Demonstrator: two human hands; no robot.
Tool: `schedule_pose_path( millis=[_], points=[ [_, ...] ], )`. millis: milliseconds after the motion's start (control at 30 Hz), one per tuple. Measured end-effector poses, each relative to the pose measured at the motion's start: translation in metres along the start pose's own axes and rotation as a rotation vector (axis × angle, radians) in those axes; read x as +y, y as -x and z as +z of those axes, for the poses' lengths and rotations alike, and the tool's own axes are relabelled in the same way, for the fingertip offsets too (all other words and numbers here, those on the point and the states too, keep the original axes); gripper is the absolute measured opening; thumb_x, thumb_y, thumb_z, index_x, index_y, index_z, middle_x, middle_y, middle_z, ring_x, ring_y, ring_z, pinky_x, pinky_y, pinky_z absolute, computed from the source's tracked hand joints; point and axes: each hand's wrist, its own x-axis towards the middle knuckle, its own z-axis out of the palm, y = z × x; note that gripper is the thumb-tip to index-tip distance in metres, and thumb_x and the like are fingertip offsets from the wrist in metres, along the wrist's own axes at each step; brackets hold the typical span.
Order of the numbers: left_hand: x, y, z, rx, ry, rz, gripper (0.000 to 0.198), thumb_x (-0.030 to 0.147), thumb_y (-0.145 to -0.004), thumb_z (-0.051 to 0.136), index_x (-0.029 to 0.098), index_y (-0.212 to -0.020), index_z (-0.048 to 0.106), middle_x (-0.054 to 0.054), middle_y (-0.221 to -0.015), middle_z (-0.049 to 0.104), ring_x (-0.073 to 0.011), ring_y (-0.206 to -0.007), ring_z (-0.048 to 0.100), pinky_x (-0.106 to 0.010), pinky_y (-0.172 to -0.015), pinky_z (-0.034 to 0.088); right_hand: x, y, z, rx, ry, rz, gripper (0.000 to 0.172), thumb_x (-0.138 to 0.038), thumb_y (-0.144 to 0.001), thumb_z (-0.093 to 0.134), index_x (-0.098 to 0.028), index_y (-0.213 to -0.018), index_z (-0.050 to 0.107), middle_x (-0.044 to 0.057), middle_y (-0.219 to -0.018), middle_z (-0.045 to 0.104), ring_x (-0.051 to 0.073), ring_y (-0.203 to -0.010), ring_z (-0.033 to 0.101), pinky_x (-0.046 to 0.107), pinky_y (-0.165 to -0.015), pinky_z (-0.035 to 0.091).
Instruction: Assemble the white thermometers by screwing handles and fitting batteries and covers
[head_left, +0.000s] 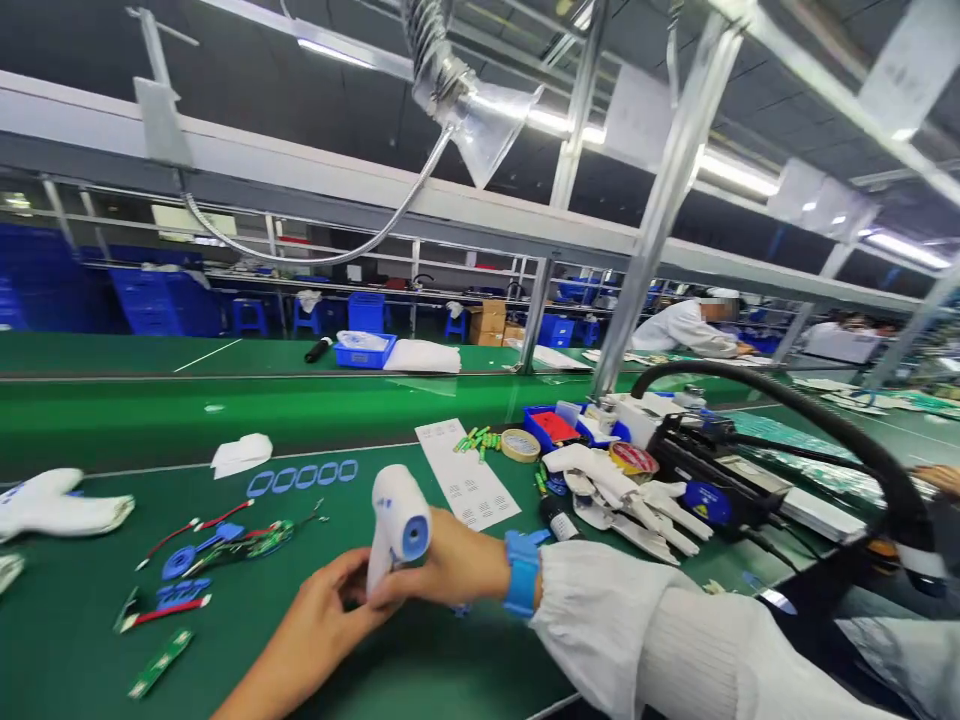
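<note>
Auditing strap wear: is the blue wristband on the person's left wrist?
No, the blue wristband is on the wrist of the right hand, next to the white sleeve.

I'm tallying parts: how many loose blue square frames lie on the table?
5: the frames form one row, between the red wire's tip and the white shell. None there looks hidden.

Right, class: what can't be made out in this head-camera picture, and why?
Head view: part of the right hand, hidden behind the white device.
Head view: the print on the paper sheet, too small to read.
Head view: the white piece at far left, cut off by the picture's edge.
</note>
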Motion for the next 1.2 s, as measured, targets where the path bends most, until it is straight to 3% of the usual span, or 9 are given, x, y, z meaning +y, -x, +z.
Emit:
schedule_pose_path(
  millis=[100, 200, 300, 433, 600, 800, 967, 1133, 1200],
  points=[
    [0.006, 0.003, -0.005, 0.146, -0.196, -0.002, 0.037, 0.041, -0.071, 0.063, 0.013, -0.095, 0.063, -0.005, -0.08, 0.067, -0.0221, -0.072, 0.061, -0.029, -0.066, 0.048, -0.007, 0.013, -0.028, -0.017, -0.06, 0.005, 0.057, -0.033, -0.063, 0.077, -0.015, -0.113, 0.056, 0.009, -0.111, 0.057, 0.024, -0.103, 0.053, 0.034, -0.088, 0.042],
    [0.006, 0.003, -0.008, 0.297, -0.335, -0.009, 0.032, 0.038, -0.071, 0.062, 0.014, -0.092, 0.063, -0.004, -0.076, 0.063, -0.02, -0.066, 0.057, -0.029, -0.061, 0.045, -0.014, 0.024, -0.051, -0.034, -0.175, 0.168, 0.089, -0.047, -0.07, 0.067, -0.017, -0.14, 0.024, 0.013, -0.128, 0.046, 0.023, -0.103, 0.053, 0.036, -0.088, 0.044],
    [0.003, 0.002, -0.006, 0.365, -0.409, 0.013, 0.028, 0.033, -0.071, 0.061, 0.016, -0.093, 0.062, -0.004, -0.083, 0.06, -0.0206, -0.072, 0.056, -0.032, -0.066, 0.045, -0.017, 0.025, -0.048, 0.006, -0.081, 0.25, 0.081, -0.055, -0.081, 0.048, -0.019, -0.144, 0.013, 0.013, -0.123, 0.051, 0.021, -0.092, 0.057, 0.038, -0.082, 0.047],
    [-0.004, 0.005, -0.002, 0.411, -0.479, 0.07, 0.033, 0.025, -0.074, 0.056, 0.018, -0.106, 0.058, -0.008, -0.1, 0.056, -0.0246, -0.095, 0.055, -0.039, -0.082, 0.045, -0.01, 0.012, -0.029, 0.115, 0.117, 0.218, 0.06, -0.047, -0.089, 0.038, -0.015, -0.139, 0.03, 0.012, -0.118, 0.058, 0.024, -0.099, 0.058, 0.039, -0.087, 0.046],
    [-0.014, 0.006, -0.006, 0.578, -0.541, 0.07, 0.057, 0.025, -0.073, 0.06, 0.016, -0.126, 0.042, -0.017, -0.144, 0.017, -0.0375, -0.135, 0.009, -0.056, -0.103, 0.024, -0.002, -0.017, -0.047, 0.254, 0.25, 0.168, 0.055, -0.043, -0.084, 0.05, -0.018, -0.132, 0.042, 0.01, -0.106, 0.065, 0.027, -0.086, 0.063, 0.042, -0.076, 0.049],
    [-0.011, 0.007, -0.013, 0.708, -0.535, 0.062, 0.035, 0.026, -0.081, 0.05, 0.021, -0.116, 0.047, -0.014, -0.139, 0.023, -0.0315, -0.132, 0.02, -0.054, -0.101, 0.03, 0.003, -0.048, -0.061, 0.632, 0.256, 0.015, 0.059, -0.044, -0.092, 0.034, -0.017, -0.142, 0.019, 0.012, -0.125, 0.053, 0.024, -0.099, 0.059, 0.037, -0.084, 0.047],
    [-0.006, 0.01, -0.016, 0.773, -0.548, 0.054, 0.029, 0.021, -0.081, 0.047, 0.021, -0.11, 0.05, -0.014, -0.136, 0.027, -0.032, -0.13, 0.023, -0.055, -0.1, 0.03, 0.014, -0.061, -0.051, 0.348, 0.356, -0.066, 0.049, -0.045, -0.073, 0.065, -0.027, -0.118, 0.058, 0.003, -0.097, 0.069, 0.026, -0.083, 0.065, 0.034, -0.072, 0.052],
    [-0.006, 0.01, -0.017, 0.769, -0.542, 0.049, 0.027, 0.02, -0.082, 0.044, 0.021, -0.108, 0.052, -0.013, -0.135, 0.029, -0.0311, -0.13, 0.024, -0.054, -0.101, 0.03, 0.012, -0.06, -0.054, 0.505, 0.371, -0.042, 0.051, -0.044, -0.089, 0.042, -0.022, -0.135, 0.041, 0.007, -0.12, 0.059, 0.025, -0.104, 0.057, 0.039, -0.088, 0.046],
    [-0.007, 0.01, -0.017, 0.765, -0.537, 0.046, 0.027, 0.019, -0.082, 0.044, 0.021, -0.107, 0.052, -0.013, -0.134, 0.03, -0.0309, -0.13, 0.024, -0.054, -0.101, 0.029, 0.013, -0.059, -0.052, 0.457, 0.372, -0.043, 0.05, -0.044, -0.084, 0.052, -0.023, -0.129, 0.049, 0.006, -0.112, 0.064, 0.026, -0.098, 0.061, 0.036, -0.083, 0.049]
  ],
)
